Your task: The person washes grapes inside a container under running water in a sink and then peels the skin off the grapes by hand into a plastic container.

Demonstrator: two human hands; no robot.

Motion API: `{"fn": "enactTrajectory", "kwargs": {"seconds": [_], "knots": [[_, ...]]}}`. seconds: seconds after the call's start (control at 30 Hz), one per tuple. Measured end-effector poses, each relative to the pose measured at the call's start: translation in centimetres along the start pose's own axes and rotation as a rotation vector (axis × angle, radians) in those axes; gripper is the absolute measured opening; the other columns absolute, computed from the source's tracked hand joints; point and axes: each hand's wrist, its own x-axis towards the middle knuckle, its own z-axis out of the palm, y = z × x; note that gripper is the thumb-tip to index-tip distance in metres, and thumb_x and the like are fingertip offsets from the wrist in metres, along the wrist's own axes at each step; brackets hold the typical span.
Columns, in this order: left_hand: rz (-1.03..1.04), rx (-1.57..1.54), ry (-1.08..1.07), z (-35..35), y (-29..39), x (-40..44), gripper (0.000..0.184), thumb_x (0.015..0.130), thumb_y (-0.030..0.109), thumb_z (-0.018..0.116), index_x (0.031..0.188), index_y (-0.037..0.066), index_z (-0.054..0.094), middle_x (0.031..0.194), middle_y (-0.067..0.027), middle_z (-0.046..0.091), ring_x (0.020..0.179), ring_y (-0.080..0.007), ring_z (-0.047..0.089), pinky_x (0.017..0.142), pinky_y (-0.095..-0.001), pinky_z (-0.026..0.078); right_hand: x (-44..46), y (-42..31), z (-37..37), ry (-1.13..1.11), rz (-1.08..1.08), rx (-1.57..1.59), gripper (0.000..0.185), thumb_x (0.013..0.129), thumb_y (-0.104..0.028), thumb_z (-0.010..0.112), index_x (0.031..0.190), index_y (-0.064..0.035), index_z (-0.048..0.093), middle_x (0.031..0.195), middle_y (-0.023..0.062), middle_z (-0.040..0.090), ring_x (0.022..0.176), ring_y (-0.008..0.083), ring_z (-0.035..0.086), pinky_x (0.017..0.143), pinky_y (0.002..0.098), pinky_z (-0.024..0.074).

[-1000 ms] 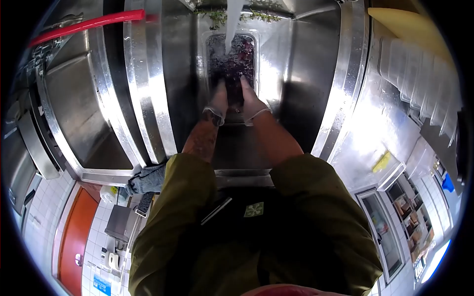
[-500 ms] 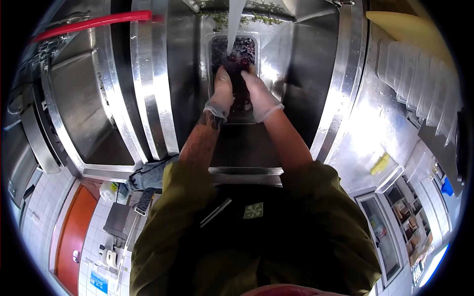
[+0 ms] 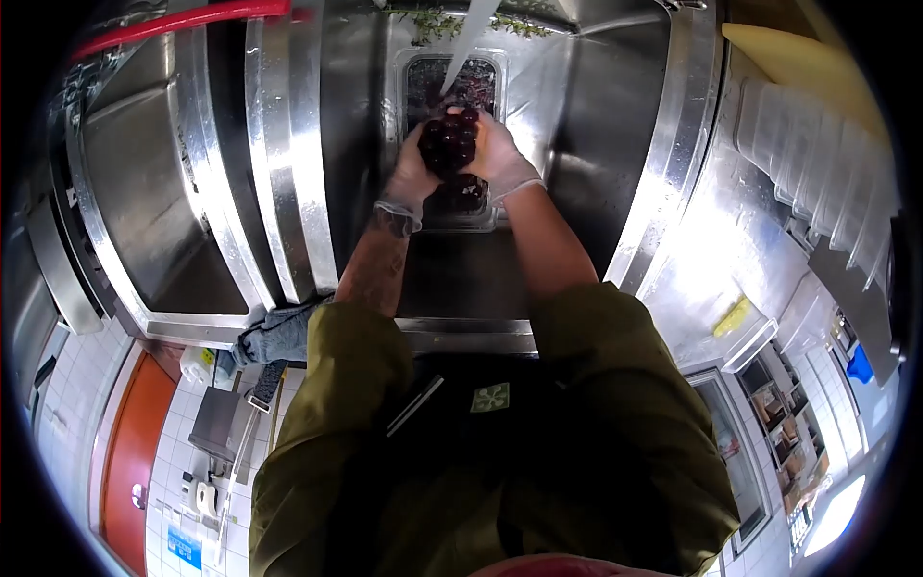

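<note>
Several dark red cherries [image 3: 448,142] lie heaped in my two cupped, gloved hands. My left hand [image 3: 415,165] curves round the heap from the left, and my right hand [image 3: 495,154] holds its right side. Both are above a clear rectangular container [image 3: 500,87] with water and more dark fruit in it. A stream of water [image 3: 470,43] falls into the far part of the container. The container stands in a steel sink [image 3: 606,125].
Green sprigs [image 3: 433,24] lie at the sink's far end. A red hose [image 3: 192,19] crosses the upper left, over another steel basin [image 3: 159,192]. Stacked clear containers [image 3: 808,154] and a yellow board [image 3: 798,53] stand right. A grey cloth [image 3: 279,332] hangs at the left front edge.
Both hands have risen out of the water and come together, cupped, with a heap of cherries now showing in them. The view has shifted slightly.
</note>
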Motion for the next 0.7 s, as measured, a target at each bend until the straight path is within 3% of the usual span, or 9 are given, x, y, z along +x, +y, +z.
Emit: {"fn": "enactTrajectory", "kwargs": {"seconds": [0.07, 0.23, 0.37, 0.47, 0.53, 0.63, 0.67, 0.7], "knots": [[-0.007, -0.104, -0.101, -0.7, -0.5, -0.9, 0.041, 0.094, 0.038, 0.037, 0.119, 0.011, 0.054, 0.116, -0.0075, 0.059, 0.108, -0.0231, 0.055, 0.094, -0.0406, 0.044, -1.2, 0.0, 0.3, -0.015, 0.03, -0.002, 0.037, 0.094, -0.04, 0.036, 0.114, -0.0146, 0.055, 0.116, 0.0066, 0.059, 0.11, 0.0284, 0.053, 0.089, 0.0526, 0.0422], [-0.063, 0.013, 0.061, 2.0, -0.5, -4.7, 0.041, 0.094, 0.041, 0.038, 0.121, 0.014, 0.053, 0.122, -0.0061, 0.055, 0.113, -0.0252, 0.052, 0.098, -0.0431, 0.04, -5.1, 0.9, 1.0, -0.002, 0.059, -0.032, 0.039, 0.094, -0.04, 0.036, 0.117, -0.0144, 0.053, 0.117, 0.007, 0.058, 0.113, 0.0282, 0.051, 0.093, 0.0556, 0.0382], [-0.066, 0.104, 0.236, 6.2, 0.3, -8.9, 0.041, 0.093, 0.037, 0.039, 0.131, 0.023, 0.046, 0.135, -0.0048, 0.043, 0.126, -0.0284, 0.037, 0.104, -0.0539, 0.025, -7.8, 1.5, 1.8, 0.05, 0.008, -0.021, 0.054, 0.088, -0.044, 0.045, 0.135, -0.0159, 0.038, 0.134, 0.012, 0.042, 0.121, 0.0378, 0.041, 0.1, 0.0566, 0.0278], [-0.144, 0.521, 0.372, 6.5, 0.8, -9.7, 0.044, 0.092, 0.037, 0.042, 0.135, 0.026, 0.041, 0.145, -0.0047, 0.033, 0.131, -0.0295, 0.031, 0.102, -0.0556, 0.025, -8.8, 1.0, 2.2, 0.141, 0.1, -0.03, 0.067, 0.087, -0.046, 0.047, 0.142, -0.0151, 0.026, 0.143, 0.015, 0.028, 0.123, 0.0449, 0.036, 0.102, 0.0584, 0.0247], [-0.137, 0.625, 0.381, 5.4, 0.8, -9.3, 0.048, 0.092, 0.037, 0.042, 0.137, 0.022, 0.039, 0.148, -0.0034, 0.027, 0.134, -0.0259, 0.026, 0.106, -0.0495, 0.022, -9.0, 0.8, 2.1, 0.169, 0.132, -0.137, 0.073, 0.087, -0.049, 0.048, 0.144, -0.0136, 0.021, 0.146, 0.0178, 0.019, 0.122, 0.0488, 0.033, 0.102, 0.0592, 0.0246], [-0.129, 0.763, 0.425, 4.1, 0.3, -8.2, 0.053, 0.091, 0.037, 0.043, 0.139, 0.015, 0.037, 0.147, -0.0029, 0.028, 0.135, -0.021, 0.025, 0.108, -0.0396, 0.022, -7.9, 1.4, 2.6, 0.411, 0.118, -0.262, 0.069, 0.085, -0.05, 0.049, 0.14, -0.0112, 0.03, 0.143, 0.0179, 0.029, 0.121, 0.0431, 0.039, 0.1, 0.0599, 0.0281], [-0.13, 0.806, 0.441, 3.7, -0.1, -7.6, 0.055, 0.091, 0.037, 0.044, 0.139, 0.012, 0.036, 0.147, -0.003, 0.03, 0.135, -0.0195, 0.025, 0.109, -0.0362, 0.023, -7.3, 2.1, 2.1, 0.35, 0.1, -0.181, 0.066, 0.086, -0.048, 0.049, 0.138, -0.0106, 0.034, 0.14, 0.0174, 0.034, 0.121, 0.0407, 0.04, 0.099, 0.0597, 0.0293], [-0.145, 0.662, 0.415, 2.9, -0.7, -6.8, 0.055, 0.09, 0.038, 0.044, 0.138, 0.012, 0.036, 0.144, -0.0035, 0.033, 0.133, -0.0199, 0.029, 0.108, -0.0358, 0.025, -6.3, 3.3, 1.0, 0.287, 0.084, -0.103, 0.062, 0.086, -0.046, 0.048, 0.135, -0.0099, 0.037, 0.138, 0.017, 0.038, 0.121, 0.0382, 0.042, 0.099, 0.0595, 0.0305]]}}
